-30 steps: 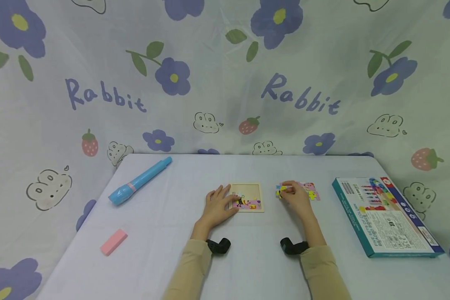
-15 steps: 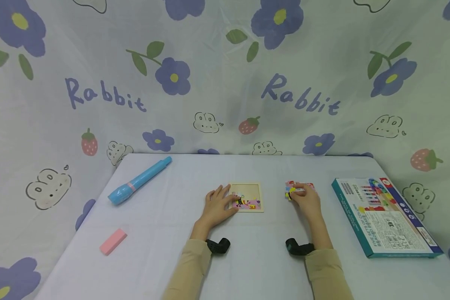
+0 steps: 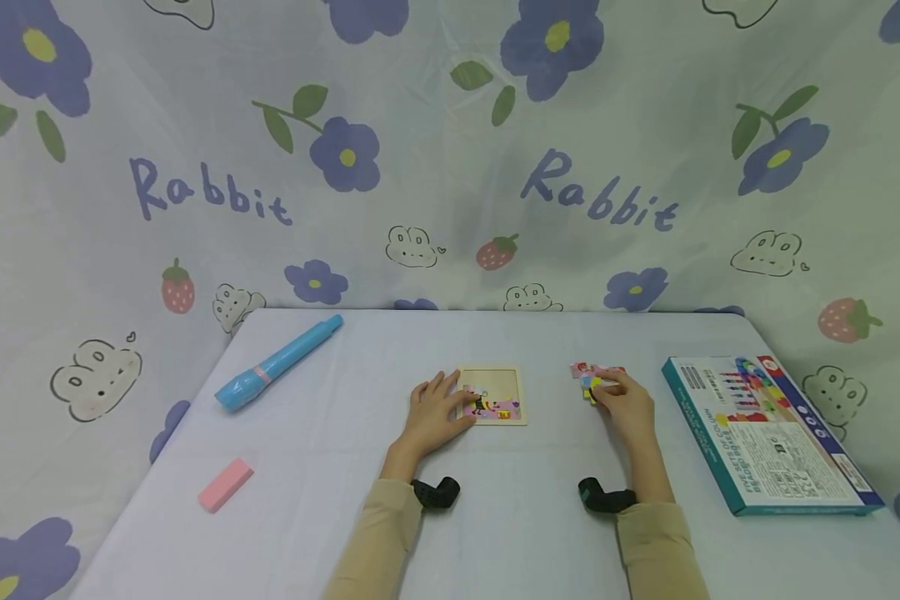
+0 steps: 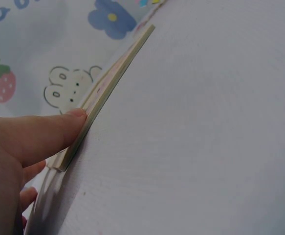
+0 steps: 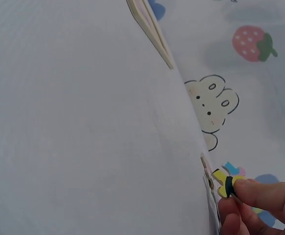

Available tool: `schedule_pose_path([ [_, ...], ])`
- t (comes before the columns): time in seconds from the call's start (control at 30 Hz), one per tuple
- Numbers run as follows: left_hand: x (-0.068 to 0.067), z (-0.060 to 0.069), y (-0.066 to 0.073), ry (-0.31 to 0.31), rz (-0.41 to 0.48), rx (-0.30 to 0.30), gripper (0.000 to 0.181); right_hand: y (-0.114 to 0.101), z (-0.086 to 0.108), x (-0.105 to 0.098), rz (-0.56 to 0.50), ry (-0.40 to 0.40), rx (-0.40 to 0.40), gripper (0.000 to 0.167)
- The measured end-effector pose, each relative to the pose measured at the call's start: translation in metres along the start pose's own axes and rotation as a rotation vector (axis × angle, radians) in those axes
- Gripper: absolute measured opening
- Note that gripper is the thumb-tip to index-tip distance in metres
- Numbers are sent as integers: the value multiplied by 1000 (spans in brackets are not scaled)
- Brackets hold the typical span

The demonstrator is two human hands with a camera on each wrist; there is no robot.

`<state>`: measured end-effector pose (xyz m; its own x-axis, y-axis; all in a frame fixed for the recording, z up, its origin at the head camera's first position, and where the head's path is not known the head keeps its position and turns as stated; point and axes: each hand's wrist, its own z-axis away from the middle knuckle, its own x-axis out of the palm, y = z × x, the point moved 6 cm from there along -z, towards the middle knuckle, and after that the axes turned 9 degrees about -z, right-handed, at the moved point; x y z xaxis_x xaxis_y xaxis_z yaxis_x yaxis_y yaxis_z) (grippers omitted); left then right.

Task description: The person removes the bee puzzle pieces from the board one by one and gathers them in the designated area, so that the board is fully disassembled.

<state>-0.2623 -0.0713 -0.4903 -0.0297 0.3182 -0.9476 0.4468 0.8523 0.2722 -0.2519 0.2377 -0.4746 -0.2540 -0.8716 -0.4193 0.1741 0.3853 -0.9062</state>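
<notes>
My right hand [image 3: 630, 407] pinches a yellow-and-black jigsaw piece [image 5: 229, 186] near some pink pieces [image 3: 581, 367]; my left hand [image 3: 432, 414], fingers spread apart, touches the wooden puzzle tray [image 3: 504, 382].

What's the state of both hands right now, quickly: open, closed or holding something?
Left hand: open, fingers spread, touching the wooden tray.
Right hand: holding a yellow puzzle piece, pinched.
</notes>
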Motion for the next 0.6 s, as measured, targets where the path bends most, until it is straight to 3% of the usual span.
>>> schedule_pose_path([
  [0.27, -1, 0, 1, 3, -4, 3, 37, 4, 1, -6, 13, 29, 62, 37],
  [0.6, -2, 0, 1, -1, 7, 5, 37, 5, 2, -11, 44, 100, 47, 40],
])
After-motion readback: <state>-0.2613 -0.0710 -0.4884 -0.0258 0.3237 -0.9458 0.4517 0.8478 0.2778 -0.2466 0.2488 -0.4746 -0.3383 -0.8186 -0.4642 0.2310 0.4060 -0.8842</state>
